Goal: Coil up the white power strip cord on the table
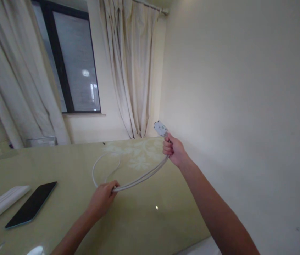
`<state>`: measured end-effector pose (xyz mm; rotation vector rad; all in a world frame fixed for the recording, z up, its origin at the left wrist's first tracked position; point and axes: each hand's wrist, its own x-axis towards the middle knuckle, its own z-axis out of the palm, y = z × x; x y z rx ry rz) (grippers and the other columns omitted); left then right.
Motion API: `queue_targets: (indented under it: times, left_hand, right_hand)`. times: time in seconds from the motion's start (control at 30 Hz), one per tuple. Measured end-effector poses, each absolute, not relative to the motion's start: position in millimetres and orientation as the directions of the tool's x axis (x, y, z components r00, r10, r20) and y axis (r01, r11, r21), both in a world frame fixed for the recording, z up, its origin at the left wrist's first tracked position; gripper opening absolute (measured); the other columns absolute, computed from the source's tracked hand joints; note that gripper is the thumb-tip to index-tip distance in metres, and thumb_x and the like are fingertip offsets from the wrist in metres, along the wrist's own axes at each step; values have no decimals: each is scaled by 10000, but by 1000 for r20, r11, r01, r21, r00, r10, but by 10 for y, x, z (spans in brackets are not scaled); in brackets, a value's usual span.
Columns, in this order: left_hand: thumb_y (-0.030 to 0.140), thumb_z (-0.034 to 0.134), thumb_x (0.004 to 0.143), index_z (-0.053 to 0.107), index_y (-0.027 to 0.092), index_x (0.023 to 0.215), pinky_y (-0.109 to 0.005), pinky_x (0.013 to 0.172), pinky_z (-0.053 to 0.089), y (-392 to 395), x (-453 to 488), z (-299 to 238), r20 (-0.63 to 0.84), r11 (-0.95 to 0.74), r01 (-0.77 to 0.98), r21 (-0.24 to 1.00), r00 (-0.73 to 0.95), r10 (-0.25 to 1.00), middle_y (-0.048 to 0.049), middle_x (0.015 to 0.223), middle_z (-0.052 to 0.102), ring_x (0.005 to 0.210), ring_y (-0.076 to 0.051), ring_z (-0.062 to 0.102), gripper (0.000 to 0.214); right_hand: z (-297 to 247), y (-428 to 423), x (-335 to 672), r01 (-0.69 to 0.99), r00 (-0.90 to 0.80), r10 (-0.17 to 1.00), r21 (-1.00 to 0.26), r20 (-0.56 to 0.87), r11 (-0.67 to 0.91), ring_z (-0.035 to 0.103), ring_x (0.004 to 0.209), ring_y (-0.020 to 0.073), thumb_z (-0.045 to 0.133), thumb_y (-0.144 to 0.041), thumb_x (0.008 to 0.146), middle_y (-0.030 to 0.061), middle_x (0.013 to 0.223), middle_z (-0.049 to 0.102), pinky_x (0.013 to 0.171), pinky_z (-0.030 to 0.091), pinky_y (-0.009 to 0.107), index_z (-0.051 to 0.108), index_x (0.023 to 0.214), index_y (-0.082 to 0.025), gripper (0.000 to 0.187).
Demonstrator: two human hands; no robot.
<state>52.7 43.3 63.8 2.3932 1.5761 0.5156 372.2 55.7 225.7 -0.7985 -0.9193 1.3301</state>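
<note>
A white cable point(142, 179) runs in a few strands between my two hands above the table. My right hand point(175, 148) is closed round the cable just below a flat, light grey rectangular block point(160, 128) with dark corners, which sticks up past my thumb; what kind of plug or adapter it is does not show clearly. Lower and to the left, my left hand point(105, 196) grips the same strands, its fingers wrapped round them. Beyond it a loose loop of the cable curves over the tabletop.
The pale green glossy table point(144, 226) bears a dark tablet-like slab point(31, 205) and a long white object point(2, 205) at the left. A white rounded thing point(36, 250) shows at the bottom edge. A wall point(240, 99) stands close on the right; curtains point(131, 67) hang behind.
</note>
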Motion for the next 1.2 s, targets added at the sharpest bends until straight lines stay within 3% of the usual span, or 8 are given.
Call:
queue_targets:
  times: [0.1, 0.17, 0.4, 0.57, 0.73, 0.9, 1.07, 1.2]
  left_hand:
    - [109, 468, 920, 705, 251, 960, -391, 1053, 379, 484, 258, 517, 245, -413, 881, 231, 359, 901, -44, 1054, 778, 1088, -224, 678, 279]
    - [68, 486, 889, 734, 266, 973, -413, 1100, 346, 500, 150, 455, 286, -442, 885, 142, 391, 875, -42, 1141, 768, 1179, -232, 647, 329]
    - [76, 409, 954, 776, 250, 1084, -477, 974, 430, 673, -52, 390, 373, -334, 925, -182, 379, 847, -131, 1413, 654, 1206, -339, 606, 427]
    - [30, 370, 926, 756, 241, 1127, -448, 1037, 439, 788, -81, 413, 349, -388, 887, -251, 457, 818, -138, 1364, 679, 1223, -305, 623, 483]
    - [159, 354, 993, 693, 204, 1179, -399, 808, 537, 733, -24, 407, 231, -250, 962, -109, 269, 935, -145, 1104, 756, 989, -305, 716, 389]
    - [53, 310, 946, 680, 166, 1088, -386, 851, 529, 685, -12, 400, 140, -261, 965, 14, 256, 956, -147, 1118, 655, 939, -252, 711, 412]
    - [85, 471, 833, 686, 184, 959, -423, 1013, 505, 759, 9, 284, 281, -339, 798, 498, 221, 934, -100, 1093, 565, 1041, -248, 647, 268]
    - [196, 647, 784, 667, 189, 1071, -442, 1047, 511, 760, 162, 219, 228, -209, 323, 923, -21, 974, -109, 1247, 529, 1149, -268, 635, 288]
  right_hand:
    - [2362, 482, 3972, -357, 3, 991, -926, 131, 123, 59, 420, 68, 588, -532, 973, -139, 507, 181, 360, 113, 181, 376, 733, -250, 426]
    - [2358, 418, 4049, -312, -14, 987, -939, 159, 147, 57, 424, 64, 615, -548, 948, -139, 511, 188, 362, 104, 183, 391, 731, -249, 432]
    - [2084, 232, 3960, -193, -42, 986, -970, 162, 151, 89, 412, 52, 664, -612, 887, -138, 491, 226, 350, 87, 176, 392, 700, -244, 495]
    - [1942, 95, 3799, -331, -143, 989, -943, 21, -28, 38, 430, 56, 636, -579, 922, -151, 499, 174, 359, 82, 167, 385, 725, -241, 465]
    - [1879, 37, 3712, -396, -119, 992, -915, -35, -80, 44, 438, 56, 627, -511, 943, -148, 511, 202, 372, 79, 165, 408, 762, -232, 399]
    - [1814, 107, 3735, -381, -89, 993, -918, -84, -112, 56, 432, 53, 640, -474, 933, -147, 500, 204, 373, 78, 167, 406, 755, -229, 383]
    - [1783, 163, 3652, -401, -100, 989, -905, -109, -141, 57, 428, 47, 648, -448, 926, -150, 492, 208, 368, 73, 162, 426, 749, -222, 363]
    - [1822, 190, 3543, -468, -57, 996, -880, -67, -85, 53, 418, 44, 646, -437, 927, -155, 483, 206, 361, 74, 159, 431, 746, -222, 354]
